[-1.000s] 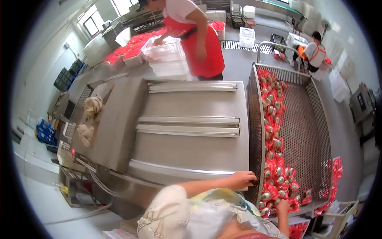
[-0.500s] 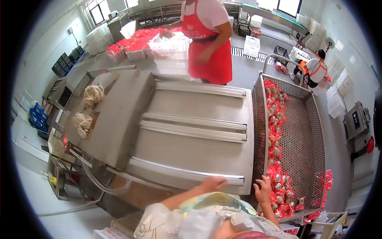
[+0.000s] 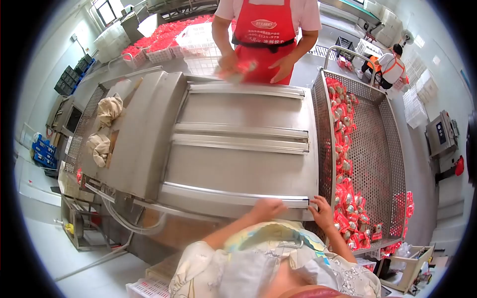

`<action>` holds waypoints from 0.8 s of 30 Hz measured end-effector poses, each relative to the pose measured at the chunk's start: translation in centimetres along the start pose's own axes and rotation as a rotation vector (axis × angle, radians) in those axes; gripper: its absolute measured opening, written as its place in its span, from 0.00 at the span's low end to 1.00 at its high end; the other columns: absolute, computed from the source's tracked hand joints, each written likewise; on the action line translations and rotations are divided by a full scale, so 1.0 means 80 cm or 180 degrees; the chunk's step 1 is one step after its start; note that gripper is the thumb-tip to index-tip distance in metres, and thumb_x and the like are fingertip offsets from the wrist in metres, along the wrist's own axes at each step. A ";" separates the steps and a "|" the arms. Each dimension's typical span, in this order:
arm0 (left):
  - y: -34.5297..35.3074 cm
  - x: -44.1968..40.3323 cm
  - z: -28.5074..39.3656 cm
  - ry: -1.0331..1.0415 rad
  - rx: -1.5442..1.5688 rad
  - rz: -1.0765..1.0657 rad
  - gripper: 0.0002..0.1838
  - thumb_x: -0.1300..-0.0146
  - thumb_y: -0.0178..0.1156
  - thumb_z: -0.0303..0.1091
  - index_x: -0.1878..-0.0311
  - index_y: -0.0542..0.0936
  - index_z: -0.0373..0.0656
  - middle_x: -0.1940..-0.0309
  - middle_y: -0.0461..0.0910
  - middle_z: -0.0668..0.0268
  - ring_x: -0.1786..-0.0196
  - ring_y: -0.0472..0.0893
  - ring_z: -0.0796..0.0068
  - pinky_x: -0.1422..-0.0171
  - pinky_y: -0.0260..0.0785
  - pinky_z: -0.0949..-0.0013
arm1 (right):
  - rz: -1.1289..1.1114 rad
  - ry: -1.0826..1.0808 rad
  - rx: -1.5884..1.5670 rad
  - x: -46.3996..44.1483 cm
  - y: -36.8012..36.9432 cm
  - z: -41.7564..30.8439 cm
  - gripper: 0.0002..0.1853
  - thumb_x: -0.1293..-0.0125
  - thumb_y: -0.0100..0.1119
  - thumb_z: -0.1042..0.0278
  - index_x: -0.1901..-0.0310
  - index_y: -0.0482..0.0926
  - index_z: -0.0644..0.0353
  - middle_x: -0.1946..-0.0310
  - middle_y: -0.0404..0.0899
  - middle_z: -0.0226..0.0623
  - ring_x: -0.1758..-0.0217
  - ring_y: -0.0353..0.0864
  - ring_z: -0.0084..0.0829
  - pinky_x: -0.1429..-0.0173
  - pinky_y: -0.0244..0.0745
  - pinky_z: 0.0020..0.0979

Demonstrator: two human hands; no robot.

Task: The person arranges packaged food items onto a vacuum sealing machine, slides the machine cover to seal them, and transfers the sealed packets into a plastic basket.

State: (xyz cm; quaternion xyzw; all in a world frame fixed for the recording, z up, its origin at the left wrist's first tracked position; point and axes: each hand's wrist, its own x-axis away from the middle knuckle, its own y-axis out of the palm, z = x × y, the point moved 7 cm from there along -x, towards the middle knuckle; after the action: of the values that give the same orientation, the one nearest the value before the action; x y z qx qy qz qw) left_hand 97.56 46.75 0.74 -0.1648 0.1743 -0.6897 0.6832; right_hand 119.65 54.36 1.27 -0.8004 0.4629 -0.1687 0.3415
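Observation:
Along the near edge of a stainless steel machine bed [image 3: 238, 171] runs a long metal bar [image 3: 223, 194]. My left hand [image 3: 269, 208] is by the front of this bar, its curled fingers smeared by motion. Whether it holds anything cannot be made out. At the bar's right end is my right hand [image 3: 322, 212], fingers bent and apart, with the fingertips by the tip of the bar and no object visible in them. Right of that hand, a perforated metal bin [image 3: 370, 144] holds many red packets [image 3: 350, 203] along its left side.
Across the machine stands a person in a red apron [image 3: 263, 30], a blurred red-and-clear packet [image 3: 242, 69] at one hand. Two beige cloths [image 3: 109, 110] lie on the machine's left housing. White crates [image 3: 198, 39] and heaped red packets are behind. Another person [image 3: 390, 67] sits at the far right.
My view has shifted, and my right hand has gone from the bin's edge to the bar's end. The person opposite has turned to face the machine, a packet now at one hand.

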 end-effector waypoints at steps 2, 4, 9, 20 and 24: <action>-0.027 -0.008 0.010 -0.0160 0.0239 0.0417 0.15 0.37 0.56 0.44 0.59 0.80 0.42 0.65 0.81 0.55 0.63 0.80 0.53 0.60 0.71 0.59 | -0.0169 -0.0101 -0.0052 -0.025 -0.007 0.000 0.18 0.44 0.65 0.71 0.50 0.77 0.60 0.48 0.75 0.47 0.44 0.75 0.46 0.40 0.71 0.37; -0.039 -0.027 -0.020 -0.0751 -0.0175 0.0399 0.18 0.37 0.56 0.44 0.49 0.77 0.43 0.62 0.82 0.55 0.61 0.81 0.55 0.58 0.72 0.59 | -0.0275 -0.0108 -0.0207 -0.066 -0.022 0.006 0.20 0.43 0.64 0.72 0.47 0.75 0.60 0.48 0.75 0.44 0.46 0.76 0.41 0.42 0.72 0.35; -0.068 -0.057 -0.026 -0.0634 0.0123 0.0482 0.28 0.40 0.62 0.40 0.38 0.68 0.44 0.65 0.82 0.60 0.65 0.82 0.65 0.59 0.73 0.63 | -0.0267 0.0236 -0.0753 -0.144 -0.047 0.021 0.24 0.38 0.63 0.71 0.41 0.70 0.62 0.60 0.79 0.35 0.60 0.79 0.23 0.55 0.76 0.25; -0.062 -0.084 -0.028 -0.0170 0.0608 0.0179 0.35 0.40 0.64 0.37 0.34 0.61 0.38 0.68 0.80 0.64 0.67 0.79 0.74 0.59 0.72 0.68 | -0.1622 0.0521 -0.0657 -0.188 -0.077 0.007 0.31 0.36 0.60 0.68 0.32 0.62 0.58 0.56 0.80 0.40 0.54 0.79 0.27 0.49 0.76 0.29; -0.147 -0.097 -0.003 -0.0358 0.1461 0.0879 0.32 0.39 0.62 0.34 0.34 0.61 0.36 0.67 0.79 0.65 0.66 0.77 0.80 0.58 0.70 0.73 | 0.1417 0.0782 -0.3246 -0.228 -0.197 0.065 0.22 0.32 0.55 0.69 0.37 0.67 0.56 0.64 0.81 0.34 0.62 0.81 0.25 0.59 0.78 0.26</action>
State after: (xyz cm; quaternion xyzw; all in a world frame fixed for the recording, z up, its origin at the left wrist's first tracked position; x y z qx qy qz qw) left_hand 87.17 54.58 6.10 -0.0184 -0.0040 -0.6012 0.7988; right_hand 123.20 77.34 9.47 -0.7217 0.6796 0.0603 -0.1172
